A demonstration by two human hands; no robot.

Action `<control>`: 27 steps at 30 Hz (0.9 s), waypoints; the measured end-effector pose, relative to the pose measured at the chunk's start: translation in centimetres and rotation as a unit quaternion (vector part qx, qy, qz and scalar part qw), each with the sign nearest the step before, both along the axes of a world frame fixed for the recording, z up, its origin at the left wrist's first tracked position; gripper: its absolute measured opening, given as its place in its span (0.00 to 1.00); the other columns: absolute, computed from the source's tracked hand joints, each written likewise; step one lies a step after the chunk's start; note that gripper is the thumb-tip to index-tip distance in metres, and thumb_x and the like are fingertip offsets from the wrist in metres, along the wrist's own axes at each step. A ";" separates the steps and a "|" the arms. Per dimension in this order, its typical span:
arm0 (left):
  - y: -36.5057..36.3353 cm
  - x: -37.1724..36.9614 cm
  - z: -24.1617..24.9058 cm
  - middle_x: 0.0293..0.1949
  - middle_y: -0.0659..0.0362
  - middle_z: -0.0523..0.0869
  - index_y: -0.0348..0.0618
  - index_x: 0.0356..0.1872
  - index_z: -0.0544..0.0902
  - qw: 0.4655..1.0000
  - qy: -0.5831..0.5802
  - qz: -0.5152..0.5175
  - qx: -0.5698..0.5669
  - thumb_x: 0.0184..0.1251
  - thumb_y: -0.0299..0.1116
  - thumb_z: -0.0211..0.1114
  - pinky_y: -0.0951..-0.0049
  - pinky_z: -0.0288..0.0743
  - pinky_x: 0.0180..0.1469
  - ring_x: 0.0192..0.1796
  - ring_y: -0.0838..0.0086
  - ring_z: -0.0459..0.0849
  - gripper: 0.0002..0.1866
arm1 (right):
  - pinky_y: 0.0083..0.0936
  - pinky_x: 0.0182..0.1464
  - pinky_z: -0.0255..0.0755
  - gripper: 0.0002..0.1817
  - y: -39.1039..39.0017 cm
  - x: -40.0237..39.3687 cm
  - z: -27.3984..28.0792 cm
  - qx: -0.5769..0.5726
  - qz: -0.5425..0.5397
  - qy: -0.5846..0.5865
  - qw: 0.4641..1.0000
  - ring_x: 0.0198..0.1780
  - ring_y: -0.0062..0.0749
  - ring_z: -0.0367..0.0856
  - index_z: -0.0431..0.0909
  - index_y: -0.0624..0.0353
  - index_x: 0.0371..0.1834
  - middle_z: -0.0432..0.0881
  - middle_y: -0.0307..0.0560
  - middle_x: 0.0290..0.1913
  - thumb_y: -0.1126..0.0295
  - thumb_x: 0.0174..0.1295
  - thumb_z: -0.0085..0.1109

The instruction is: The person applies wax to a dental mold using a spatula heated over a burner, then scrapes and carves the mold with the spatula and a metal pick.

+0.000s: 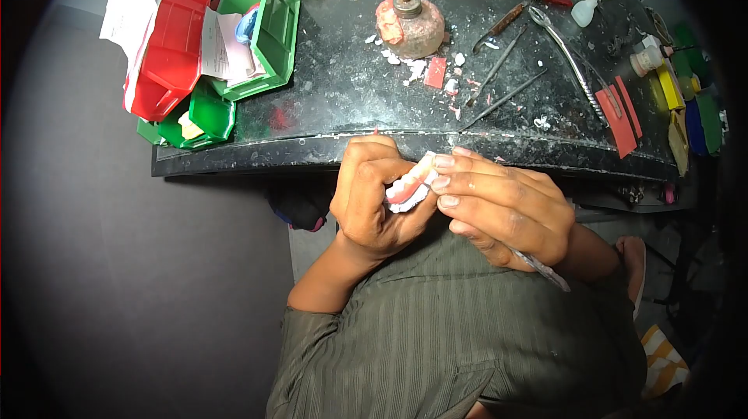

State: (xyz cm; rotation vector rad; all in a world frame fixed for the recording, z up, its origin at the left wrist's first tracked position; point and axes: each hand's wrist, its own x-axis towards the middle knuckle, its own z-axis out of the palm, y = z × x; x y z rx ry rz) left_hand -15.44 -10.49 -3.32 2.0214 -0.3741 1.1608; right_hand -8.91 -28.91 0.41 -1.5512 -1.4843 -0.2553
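In front of my chest, just off the bench's front edge, my left hand is closed around a dental model with white teeth set in pink wax on a white plaster base. The fingertips of my right hand meet the far end of the model. Tucked in that same hand is a slim metal spatula, its flat, smeared end sticking out below the palm. The rest of the spatula is hidden by the fingers.
A wax-smeared glass spirit burner stands on the black bench among wax and plaster scraps. Carving tools and pink wax sheets lie to the right. Red bins and green bins stand at left.
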 end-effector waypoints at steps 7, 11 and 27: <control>0.0 0.0 -0.1 0.29 0.55 0.79 0.35 0.35 0.80 1.000 -0.005 0.005 0.001 0.47 0.24 0.81 0.69 0.73 0.33 0.31 0.65 0.78 0.17 | 0.44 0.57 0.84 0.11 0.4 0.1 -0.2 0.021 -0.013 -0.010 1.000 0.52 0.51 0.88 0.81 0.68 0.46 0.85 0.58 0.47 0.77 0.62 0.67; -0.1 0.0 0.0 0.29 0.55 0.79 0.35 0.33 0.80 1.000 0.006 -0.008 -0.012 0.47 0.23 0.80 0.69 0.73 0.33 0.31 0.65 0.78 0.16 | 0.40 0.53 0.86 0.11 0.3 0.1 0.0 0.032 -0.015 -0.004 0.999 0.48 0.49 0.89 0.82 0.70 0.42 0.86 0.57 0.44 0.80 0.56 0.70; 0.1 0.1 0.0 0.25 0.56 0.76 0.35 0.27 0.77 0.993 0.057 -0.069 -0.071 0.45 0.20 0.77 0.72 0.69 0.28 0.26 0.70 0.76 0.14 | 0.42 0.55 0.85 0.08 0.0 0.3 0.5 0.008 0.001 0.063 0.998 0.46 0.48 0.89 0.81 0.71 0.41 0.86 0.56 0.41 0.80 0.59 0.67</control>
